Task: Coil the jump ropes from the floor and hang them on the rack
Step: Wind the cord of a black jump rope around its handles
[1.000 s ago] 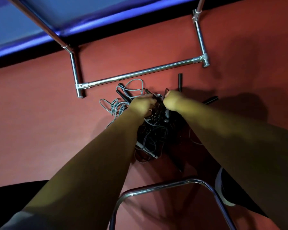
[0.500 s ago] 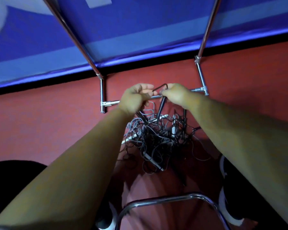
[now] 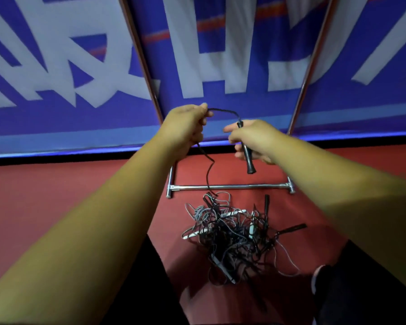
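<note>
My right hand [image 3: 251, 139] grips the black handle [image 3: 248, 158] of a black jump rope, held up in front of the blue wall. My left hand [image 3: 185, 127] grips that rope's cord [image 3: 223, 110], which arcs between the hands. From the left hand the cord [image 3: 208, 171] hangs down to a tangled pile of black and grey jump ropes [image 3: 232, 233] on the red floor. The metal rack's bottom bar [image 3: 230, 186] lies just beyond the pile, and its two uprights [image 3: 148, 66] rise along the wall.
A blue banner with large white lettering [image 3: 211, 55] covers the wall behind the rack. My dark trouser legs and a shoe [image 3: 319, 277] are at the bottom right, close to the pile. Loose black handles [image 3: 291, 228] stick out of the pile's right side.
Both hands have risen from the pile on the floor to chest height, lifting one black rope out of it. The hands have moved apart, and the view has tilted up to the banner.
</note>
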Motion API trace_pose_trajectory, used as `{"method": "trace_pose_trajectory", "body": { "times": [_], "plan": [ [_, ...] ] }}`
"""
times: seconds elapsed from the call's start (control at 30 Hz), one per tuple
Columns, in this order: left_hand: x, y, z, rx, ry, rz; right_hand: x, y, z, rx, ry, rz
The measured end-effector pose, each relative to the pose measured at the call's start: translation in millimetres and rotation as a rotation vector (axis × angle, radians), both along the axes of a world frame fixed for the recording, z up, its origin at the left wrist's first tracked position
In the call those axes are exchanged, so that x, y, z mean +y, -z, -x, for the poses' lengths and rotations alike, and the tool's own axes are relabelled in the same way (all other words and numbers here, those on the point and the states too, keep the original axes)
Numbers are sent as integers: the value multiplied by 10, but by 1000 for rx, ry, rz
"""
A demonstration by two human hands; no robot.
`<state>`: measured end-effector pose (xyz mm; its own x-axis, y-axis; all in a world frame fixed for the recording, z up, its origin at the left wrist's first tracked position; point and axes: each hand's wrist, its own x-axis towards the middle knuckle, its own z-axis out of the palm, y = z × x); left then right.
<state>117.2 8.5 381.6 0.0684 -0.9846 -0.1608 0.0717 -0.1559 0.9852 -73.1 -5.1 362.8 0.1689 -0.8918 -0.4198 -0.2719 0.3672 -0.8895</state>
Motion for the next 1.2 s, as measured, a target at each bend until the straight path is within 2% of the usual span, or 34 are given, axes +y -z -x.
{"method": "trace_pose_trajectory", "body": {
  "times": [0.17,0.27,0.37,0.43,0.57,0.63,0.7,0.77,0.9,1.03,1.1,1.2],
  "plan": [
    [213,-339,5,519,-85,-11,462,-108,-123,-109,-97,-31],
    [288,-395,51,618,-103,20,573,-34,-170,-136,-118,26],
    [403,-353,47,503,-49,39,601,-19,-125,-101,-90,130],
    [470,-252,12,389,26,5,593,-50,-88,-194,-43,90],
    [494,46,69,130,297,-209,507,-131,10,-455,70,6],
    [559,198,196,-74,453,-314,442,-142,92,-502,111,7],
    [628,289,346,-134,557,-364,387,-134,195,-511,140,18],
    [649,293,459,-185,611,-347,350,-136,301,-557,187,11],
    [647,175,643,-488,604,-201,248,-154,463,-675,265,-50],
    [791,472,619,-437,488,21,166,-46,431,-833,356,-207],
    [791,605,529,-417,490,21,123,21,387,-902,415,-265],
    [598,566,424,-438,604,-20,34,97,332,-980,494,-297]
  ]
}}
